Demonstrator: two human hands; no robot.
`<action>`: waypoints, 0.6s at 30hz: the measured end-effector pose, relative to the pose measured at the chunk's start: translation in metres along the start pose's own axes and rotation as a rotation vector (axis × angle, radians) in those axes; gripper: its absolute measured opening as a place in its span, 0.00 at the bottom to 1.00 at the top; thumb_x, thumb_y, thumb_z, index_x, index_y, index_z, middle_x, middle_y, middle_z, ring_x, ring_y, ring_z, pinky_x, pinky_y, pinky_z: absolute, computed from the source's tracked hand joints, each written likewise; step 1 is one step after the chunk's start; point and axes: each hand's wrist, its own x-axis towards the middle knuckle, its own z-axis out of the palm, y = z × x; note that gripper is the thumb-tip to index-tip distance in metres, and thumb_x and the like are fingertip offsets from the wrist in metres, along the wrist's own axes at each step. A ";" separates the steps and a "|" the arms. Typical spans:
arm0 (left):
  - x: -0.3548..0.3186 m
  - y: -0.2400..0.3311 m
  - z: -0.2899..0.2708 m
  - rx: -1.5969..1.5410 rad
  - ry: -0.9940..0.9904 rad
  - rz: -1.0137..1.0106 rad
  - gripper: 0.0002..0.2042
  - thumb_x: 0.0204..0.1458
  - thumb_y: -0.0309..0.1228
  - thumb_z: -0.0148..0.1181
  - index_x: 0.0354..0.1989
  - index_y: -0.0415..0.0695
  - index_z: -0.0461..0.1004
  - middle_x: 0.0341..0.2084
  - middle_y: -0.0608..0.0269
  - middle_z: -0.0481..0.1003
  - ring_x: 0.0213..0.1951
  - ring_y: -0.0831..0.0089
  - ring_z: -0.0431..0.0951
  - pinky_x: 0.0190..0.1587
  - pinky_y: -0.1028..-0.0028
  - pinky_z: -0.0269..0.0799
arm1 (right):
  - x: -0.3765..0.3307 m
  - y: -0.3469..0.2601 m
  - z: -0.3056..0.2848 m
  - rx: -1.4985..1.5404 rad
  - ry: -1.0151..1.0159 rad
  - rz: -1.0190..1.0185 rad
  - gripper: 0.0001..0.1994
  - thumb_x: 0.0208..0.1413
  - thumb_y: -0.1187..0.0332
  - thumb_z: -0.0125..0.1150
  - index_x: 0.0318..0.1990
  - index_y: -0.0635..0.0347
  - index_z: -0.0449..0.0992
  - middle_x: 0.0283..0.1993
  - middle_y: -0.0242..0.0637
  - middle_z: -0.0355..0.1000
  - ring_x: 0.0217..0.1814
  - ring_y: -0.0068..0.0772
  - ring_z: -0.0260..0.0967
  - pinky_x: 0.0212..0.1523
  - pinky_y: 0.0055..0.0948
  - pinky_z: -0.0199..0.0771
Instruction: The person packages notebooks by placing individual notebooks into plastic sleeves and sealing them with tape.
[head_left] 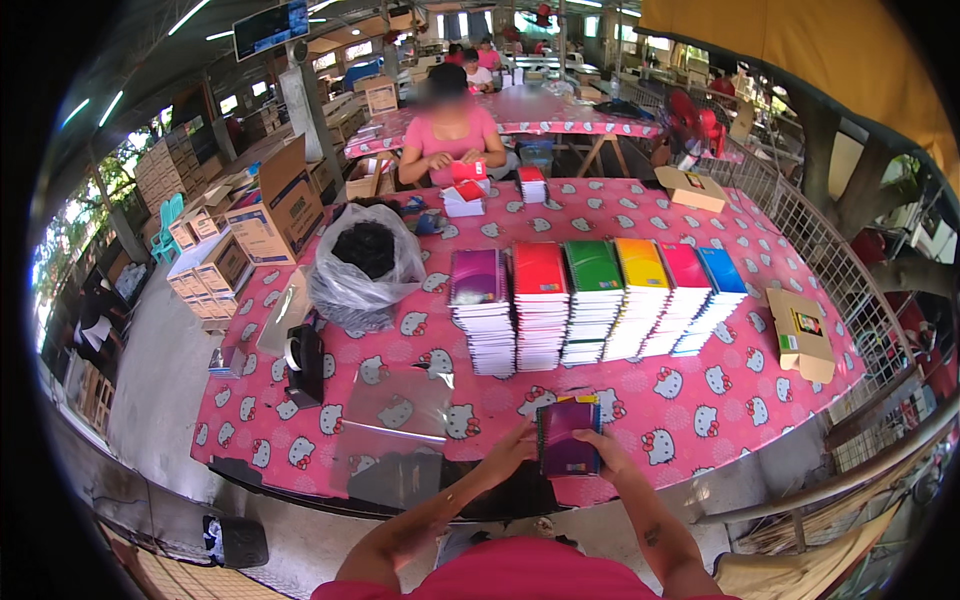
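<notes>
A small pack of spiral notebooks (566, 440), purple cover on top and yellow and blue edges showing beneath, is held over the table's near edge. My right hand (610, 456) grips its right side, thumb lying on the purple cover. At the spiral edge on the left, my left hand (512, 450) holds the pack, its fingers partly hidden. Beyond my hands stand tall notebook stacks in a row: purple (478, 278), red (540, 268), green (593, 266), yellow (641, 263), pink (684, 267) and blue (721, 270).
Clear plastic sheets (392, 435) lie left of my hands, near a black tape dispenser (305, 365). A plastic bag with black contents (365, 265) sits farther back. Flattened cardboard (800, 335) rests at right. Across the pink table (700, 385), a person (455, 135) handles red notebooks.
</notes>
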 end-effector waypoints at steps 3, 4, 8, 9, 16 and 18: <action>-0.054 0.010 -0.050 0.996 0.075 0.668 0.39 0.47 0.35 0.66 0.69 0.43 0.55 0.64 0.46 0.61 0.64 0.46 0.65 0.68 0.53 0.55 | -0.007 -0.002 0.039 0.007 -0.163 0.208 0.19 0.53 0.61 0.68 0.49 0.60 0.73 0.40 0.39 0.78 0.38 0.33 0.79 0.40 0.37 0.84; -0.067 0.009 -0.064 1.086 0.040 0.781 0.39 0.47 0.35 0.67 0.68 0.44 0.56 0.62 0.46 0.62 0.64 0.46 0.65 0.69 0.52 0.54 | -0.007 0.006 0.057 -0.022 -0.204 0.263 0.19 0.54 0.60 0.67 0.49 0.60 0.73 0.38 0.38 0.79 0.36 0.33 0.79 0.39 0.37 0.84; -0.100 0.008 -0.143 1.010 -0.009 1.076 0.38 0.43 0.33 0.71 0.63 0.43 0.57 0.57 0.45 0.65 0.63 0.47 0.65 0.67 0.50 0.57 | -0.004 0.056 0.150 0.081 -0.309 0.390 0.30 0.56 0.53 0.67 0.60 0.63 0.67 0.54 0.46 0.75 0.53 0.38 0.76 0.50 0.42 0.80; -0.110 0.009 -0.160 0.831 0.036 1.004 0.38 0.42 0.31 0.72 0.62 0.43 0.58 0.57 0.46 0.65 0.63 0.48 0.65 0.66 0.52 0.58 | -0.002 0.069 0.167 0.114 -0.296 0.200 0.35 0.57 0.51 0.66 0.64 0.64 0.61 0.61 0.48 0.67 0.60 0.39 0.69 0.57 0.42 0.74; -0.151 -0.069 -0.239 -0.195 0.155 0.262 0.42 0.43 0.28 0.77 0.61 0.39 0.51 0.54 0.51 0.67 0.58 0.66 0.68 0.62 0.63 0.67 | 0.019 0.166 0.263 -0.459 -0.517 -0.708 0.56 0.48 0.52 0.76 0.75 0.61 0.40 0.72 0.47 0.50 0.74 0.38 0.47 0.73 0.39 0.47; -0.144 -0.104 -0.246 -0.184 0.182 0.286 0.42 0.44 0.28 0.76 0.62 0.39 0.50 0.55 0.51 0.66 0.58 0.65 0.68 0.62 0.64 0.66 | 0.035 0.205 0.277 -0.384 -0.373 -0.643 0.54 0.45 0.59 0.79 0.73 0.61 0.44 0.68 0.45 0.55 0.71 0.38 0.52 0.71 0.38 0.52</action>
